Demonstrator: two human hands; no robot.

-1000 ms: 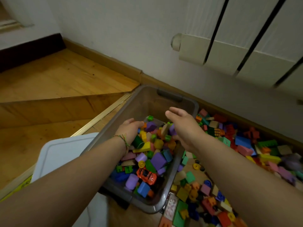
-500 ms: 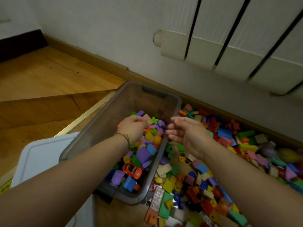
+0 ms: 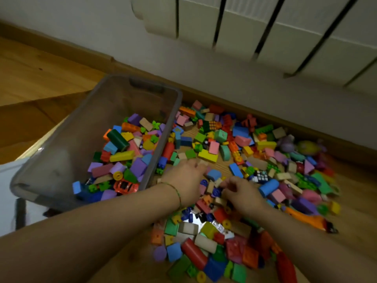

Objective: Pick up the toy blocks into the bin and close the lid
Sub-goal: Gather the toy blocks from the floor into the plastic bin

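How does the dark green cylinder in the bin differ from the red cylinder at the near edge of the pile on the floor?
Place: the dark green cylinder lies inside the bin; the red cylinder lies outside it, in the floor pile. Colour: the first is dark green, the second bright red. Both are plain cylinders lying on their sides.

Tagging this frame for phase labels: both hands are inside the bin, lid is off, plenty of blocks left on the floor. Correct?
Not quite. The head view shows the left hand and right hand down in the loose blocks on the floor, right of the bin, not inside it. The lid is off and plenty of blocks remain on the floor.
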